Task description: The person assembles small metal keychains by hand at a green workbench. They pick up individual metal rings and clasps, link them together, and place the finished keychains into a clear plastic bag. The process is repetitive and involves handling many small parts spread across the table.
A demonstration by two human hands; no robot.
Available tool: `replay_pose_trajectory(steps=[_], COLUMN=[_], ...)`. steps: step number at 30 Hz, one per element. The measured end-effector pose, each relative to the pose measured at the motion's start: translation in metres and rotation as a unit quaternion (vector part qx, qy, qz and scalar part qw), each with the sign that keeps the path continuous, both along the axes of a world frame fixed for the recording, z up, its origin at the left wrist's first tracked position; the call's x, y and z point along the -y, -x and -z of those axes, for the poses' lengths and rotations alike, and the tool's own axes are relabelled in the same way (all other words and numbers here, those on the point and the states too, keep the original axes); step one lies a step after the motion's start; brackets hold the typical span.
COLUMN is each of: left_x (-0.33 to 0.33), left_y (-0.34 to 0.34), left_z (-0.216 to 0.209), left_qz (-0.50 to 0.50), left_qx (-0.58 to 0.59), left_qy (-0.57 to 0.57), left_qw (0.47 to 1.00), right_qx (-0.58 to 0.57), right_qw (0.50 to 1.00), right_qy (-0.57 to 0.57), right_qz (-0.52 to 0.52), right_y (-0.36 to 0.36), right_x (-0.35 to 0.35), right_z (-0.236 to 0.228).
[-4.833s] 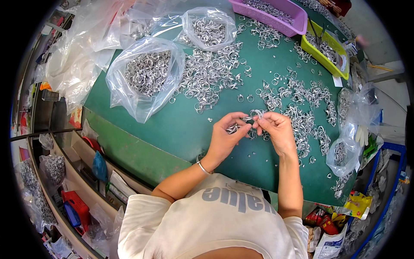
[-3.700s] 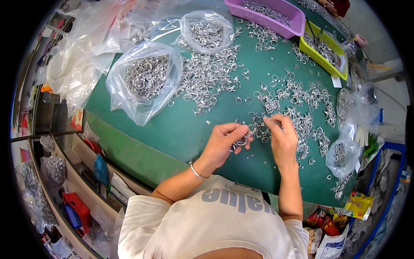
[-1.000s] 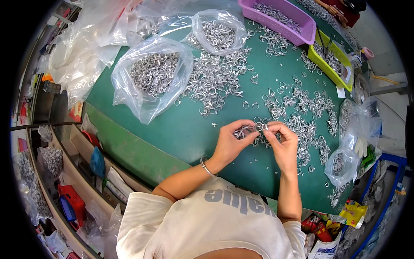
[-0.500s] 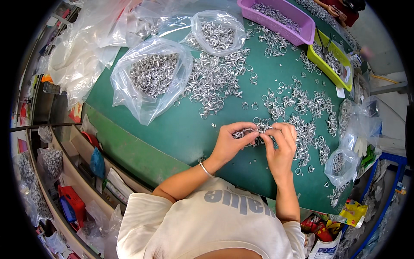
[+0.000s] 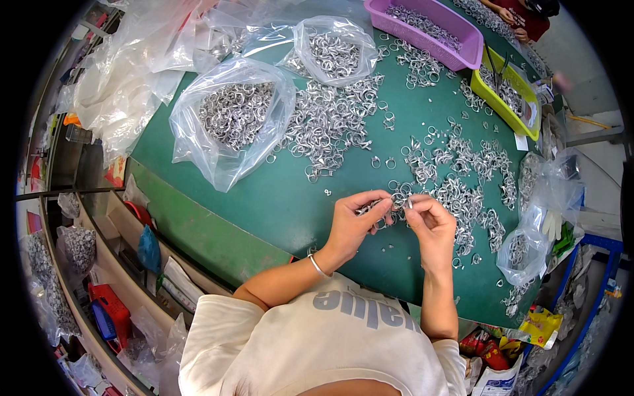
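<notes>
Over the green table, my left hand is closed round several silver metal rings, partly hidden by its fingers. Thumb and fingers of my right hand pinch a silver ring right beside them. Whether that ring touches the ones in my left hand, I cannot tell. Just beyond and to the right of my hands spreads a loose pile of similar rings. Another heap of rings lies farther off, beside an open clear plastic bag filled with more.
A second bag of rings stands at the back. Purple and lime-green baskets hold rings at the far right. Another person's hand shows beyond them. A small clear bag lies by the right edge. Open drawers flank my left.
My right hand has turned and drawn slightly right, and a ring now shows upright between its thumb and fingers. My left hand has stayed almost in place, still holding rings.
</notes>
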State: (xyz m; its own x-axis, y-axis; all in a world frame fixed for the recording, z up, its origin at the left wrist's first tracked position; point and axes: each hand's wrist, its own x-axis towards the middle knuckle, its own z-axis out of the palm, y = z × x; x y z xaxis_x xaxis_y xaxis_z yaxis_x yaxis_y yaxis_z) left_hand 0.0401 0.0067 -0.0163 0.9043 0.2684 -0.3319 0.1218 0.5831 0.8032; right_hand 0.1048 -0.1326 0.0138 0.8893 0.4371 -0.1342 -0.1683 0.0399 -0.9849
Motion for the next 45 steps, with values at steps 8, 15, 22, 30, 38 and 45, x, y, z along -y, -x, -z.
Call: replay_pose_trajectory(steps=[8, 15, 22, 30, 38, 45], left_x=[0.001, 0.000, -0.001, -0.008, -0.007, -0.012], left_y=[0.001, 0.004, 0.005, 0.007, 0.011, 0.012], left_z=[-0.005, -0.007, -0.008, -0.010, -0.013, -0.013], left_qz=[0.032, 0.057, 0.060, 0.063, 0.082, 0.091], left_qx=[-0.021, -0.019, -0.009, 0.007, 0.043, 0.073], left_qy=[0.159, 0.219, 0.177, 0.108, 0.140, 0.135], left_qw=[0.986, 0.974, 0.982, 0.992, 0.986, 0.984], right_qx=[-0.079, -0.113, -0.011, 0.083, 0.298, 0.342], right_qw=[0.992, 0.985, 0.997, 0.995, 0.950, 0.928], right_qy=[-0.103, -0.133, -0.071, -0.007, 0.098, 0.146], right_qz=[0.003, 0.002, 0.041, 0.049, 0.008, 0.035], right_y=[0.004, 0.005, 0.011, 0.012, 0.008, 0.009], right_x=[0.002, 0.003, 0.001, -0.005, -0.004, -0.004], right_z=[0.012, 0.013, 0.009, 0.002, -0.011, -0.013])
